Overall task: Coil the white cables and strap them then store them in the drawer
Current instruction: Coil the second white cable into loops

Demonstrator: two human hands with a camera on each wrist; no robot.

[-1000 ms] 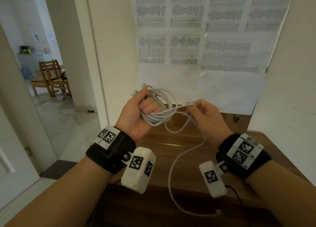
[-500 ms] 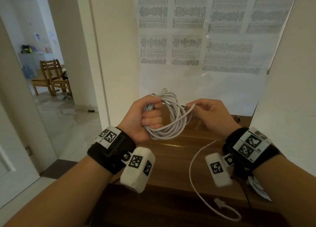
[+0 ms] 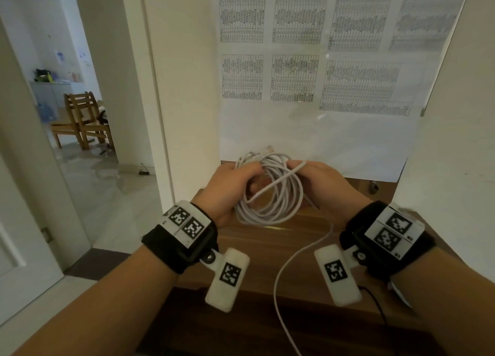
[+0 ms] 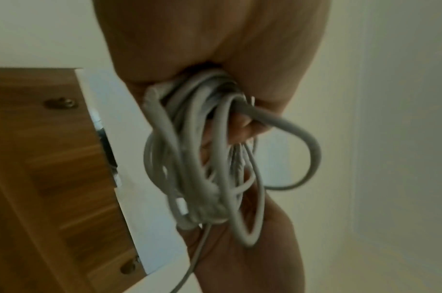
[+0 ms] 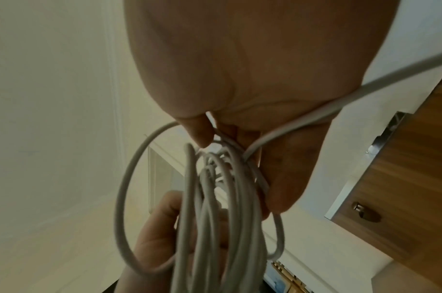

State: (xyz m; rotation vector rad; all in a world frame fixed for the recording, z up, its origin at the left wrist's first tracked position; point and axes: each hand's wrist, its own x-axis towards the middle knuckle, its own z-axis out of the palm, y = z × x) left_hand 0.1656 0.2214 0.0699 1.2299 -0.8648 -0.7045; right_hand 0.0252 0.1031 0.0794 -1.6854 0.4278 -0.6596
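Observation:
A white cable coil [image 3: 270,195] of several loops hangs in the air above the wooden cabinet top [image 3: 257,251]. My left hand [image 3: 235,180] grips the coil's upper left, fingers curled round the bundle [image 4: 202,158]. My right hand [image 3: 316,177] pinches a strand [image 3: 296,168] at the coil's upper right, where the loops [image 5: 222,198] pass its fingertips. The loose tail [image 3: 286,272] drops from the coil down past the cabinet's front edge. A plug end [image 3: 268,149] sticks up above the coil.
A white wall with printed sheets [image 3: 316,47] stands behind the cabinet, and white walls close in on the right [image 3: 450,168]. A doorway on the left opens onto a room with wooden chairs [image 3: 83,119]. A round knob [image 3: 373,187] sits at the cabinet's back right.
My right hand has carried another loop up to the coil and now meets it at the top. The hanging tail has grown shorter and both hands have drawn closer together.

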